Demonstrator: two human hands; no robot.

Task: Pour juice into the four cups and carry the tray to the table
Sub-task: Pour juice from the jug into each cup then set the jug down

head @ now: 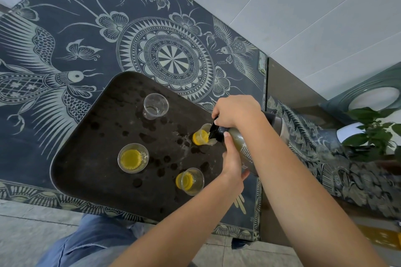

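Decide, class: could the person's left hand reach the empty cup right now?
Probably not yet: the left hand is gripping the bottle. The path to the empty cup looks clear.

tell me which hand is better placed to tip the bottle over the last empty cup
Right, probably. The right hand grips the bottle at its neck, nearest the empty cup, and steers the spout. The left hand only supports the body from below.

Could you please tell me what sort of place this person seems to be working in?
Probably a home living area: a dark table with etched bird and flower patterns, pale tiled flooring, and a leafy green potted plant beside it. No kitchen fittings show.
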